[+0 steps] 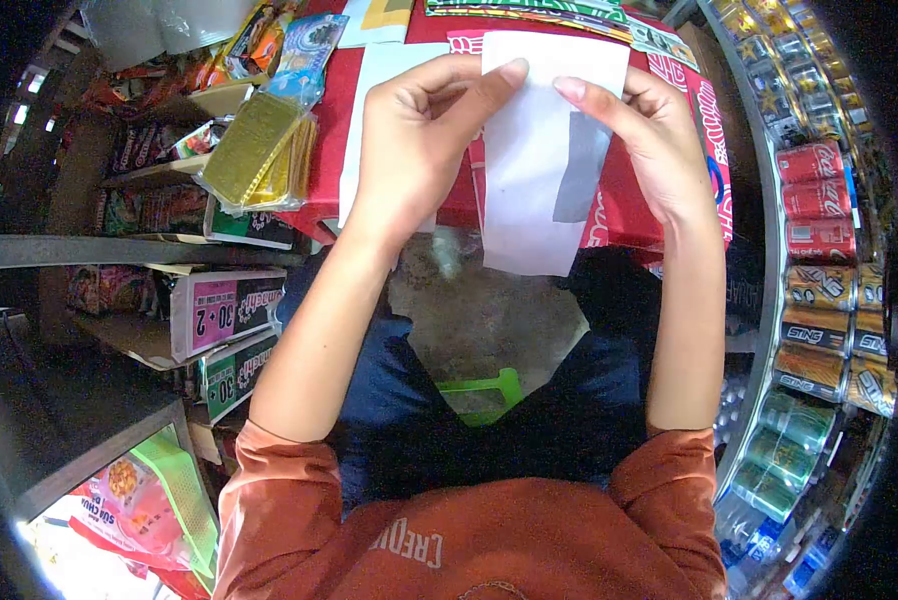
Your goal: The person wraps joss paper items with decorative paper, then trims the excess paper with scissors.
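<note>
Paper (531, 150) pinched by left hand (419, 130) and right hand (661, 150).

Rust-orange T-shirt (554, 525), dark blue jeans (389, 395)
The sleeves (281, 485) are short; pale capital lettering (416, 545) marks the chest, and a thin chain (491, 586) hangs there.

- Two bare hands: one left hand (419, 140), one right hand (664, 155)
- One long white paper piece (529, 175) in them
- One grey rectangular patch (576, 175) on it
- Two "30 +" cardboard boxes: one pink-panelled box (219, 312), one green-panelled box (237, 380)
- One pink plastic bag (129, 505)
- One lime-green perforated plastic panel (184, 490)
- Two short orange-brown fabric sleeves (279, 490)
</note>
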Available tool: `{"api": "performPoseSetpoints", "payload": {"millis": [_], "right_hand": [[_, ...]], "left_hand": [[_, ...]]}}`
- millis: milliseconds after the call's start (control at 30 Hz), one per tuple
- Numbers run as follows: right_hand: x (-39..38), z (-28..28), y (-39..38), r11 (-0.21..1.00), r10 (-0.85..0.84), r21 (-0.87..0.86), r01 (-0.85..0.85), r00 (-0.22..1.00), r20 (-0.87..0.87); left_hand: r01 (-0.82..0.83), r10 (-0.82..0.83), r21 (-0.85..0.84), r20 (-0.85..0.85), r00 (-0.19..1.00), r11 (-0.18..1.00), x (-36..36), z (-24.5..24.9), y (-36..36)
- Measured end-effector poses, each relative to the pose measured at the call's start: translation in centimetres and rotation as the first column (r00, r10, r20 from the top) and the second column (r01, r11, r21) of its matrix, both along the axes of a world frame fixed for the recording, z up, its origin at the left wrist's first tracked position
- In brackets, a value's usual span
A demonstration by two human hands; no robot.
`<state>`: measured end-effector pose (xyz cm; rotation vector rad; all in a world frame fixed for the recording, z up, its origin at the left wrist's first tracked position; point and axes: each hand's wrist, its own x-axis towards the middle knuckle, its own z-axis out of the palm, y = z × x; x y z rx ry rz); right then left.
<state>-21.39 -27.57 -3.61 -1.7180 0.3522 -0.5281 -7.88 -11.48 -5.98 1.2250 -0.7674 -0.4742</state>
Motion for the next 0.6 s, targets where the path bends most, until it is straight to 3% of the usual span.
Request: {"api": "performPoseSetpoints", "payload": {"millis": [200,467,600], "right_hand": [[-0.05,0.15,0.04,1.000,-0.013,0.004,0.013,1.000,-0.016],[0.03,0.60,0.73,1.000,-0.005,-0.006,0.005,0.999,-0.031],[-0.13,0.28,0.69,0.992,0.127,-0.017,-0.128,0.990,-0.062]], "left_hand": [[-0.007,0.003,0.070,0.055,0.998,0.998,0.29,-0.04,0.30],[-0.022,0.021,-0.042,-0.030,0.999,0.999,-0.09,0.02,-0.12],[-0.062,0.056,-0.063,-0.089,0.994,0.996,0.33,0.18,-0.05]]}}
